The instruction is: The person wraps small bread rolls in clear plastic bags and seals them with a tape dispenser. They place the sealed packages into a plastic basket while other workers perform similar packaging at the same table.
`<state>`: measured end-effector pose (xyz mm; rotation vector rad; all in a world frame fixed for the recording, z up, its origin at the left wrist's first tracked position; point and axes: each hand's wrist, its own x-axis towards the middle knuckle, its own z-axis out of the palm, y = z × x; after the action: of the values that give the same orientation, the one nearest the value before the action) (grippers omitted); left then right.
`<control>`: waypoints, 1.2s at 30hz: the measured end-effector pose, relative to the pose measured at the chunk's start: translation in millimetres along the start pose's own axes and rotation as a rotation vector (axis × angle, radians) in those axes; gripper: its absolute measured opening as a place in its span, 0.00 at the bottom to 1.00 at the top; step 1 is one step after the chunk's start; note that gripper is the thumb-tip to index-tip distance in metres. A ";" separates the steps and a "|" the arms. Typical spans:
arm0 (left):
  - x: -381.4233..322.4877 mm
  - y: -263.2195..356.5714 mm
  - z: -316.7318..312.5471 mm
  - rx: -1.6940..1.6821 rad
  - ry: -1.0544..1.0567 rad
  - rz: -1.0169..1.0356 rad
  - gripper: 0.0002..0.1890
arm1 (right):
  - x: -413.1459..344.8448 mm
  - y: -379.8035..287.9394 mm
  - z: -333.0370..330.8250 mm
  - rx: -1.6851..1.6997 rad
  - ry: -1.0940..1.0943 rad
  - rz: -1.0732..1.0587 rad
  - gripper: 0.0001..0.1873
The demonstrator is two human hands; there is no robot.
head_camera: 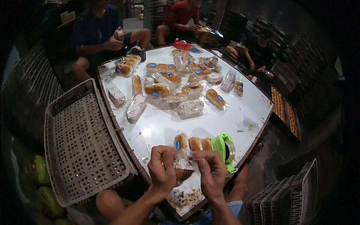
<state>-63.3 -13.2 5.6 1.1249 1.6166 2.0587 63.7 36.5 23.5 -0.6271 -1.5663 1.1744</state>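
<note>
My left hand (163,166) and my right hand (211,171) pinch a transparent plastic bag between thumbs and fingers near the table's front corner. Between them, below the pinched film, is a brown bun (183,173) with a pleated white paper liner. How far the bag covers this bun is hard to tell. Just beyond my fingers lies a bagged bun with a blue sticker (181,143). To its right are two more buns (200,144), partly hidden by my hand. A green tape dispenser (223,143) with a tape roll stands beside my right hand.
Several bagged buns (174,81) lie across the white table (157,126). A perforated plastic crate (87,146) borders the left edge; stacked crates (281,194) stand at lower right. A red tape dispenser (181,45) sits at the far corner. Three other people sit around the far side.
</note>
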 end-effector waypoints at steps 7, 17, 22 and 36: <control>-4.6 16.2 -5.2 0.305 0.041 0.385 0.07 | 1.8 -23.4 -19.5 -0.285 0.006 -0.063 0.04; -19.0 11.7 20.2 -0.093 -0.023 -0.053 0.11 | -6.2 -8.2 -6.1 0.334 0.070 0.047 0.07; -24.1 19.9 21.0 0.012 -0.224 -0.395 0.12 | -19.7 -21.8 -9.6 0.392 0.168 0.162 0.08; -44.8 29.8 36.5 -0.157 -0.074 -0.302 0.15 | -22.9 -19.3 -18.7 -0.289 0.124 -0.192 0.16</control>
<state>-0.8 -26.8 17.6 0.8355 1.4590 1.8869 91.8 16.7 31.2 -0.7056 -1.6625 0.7597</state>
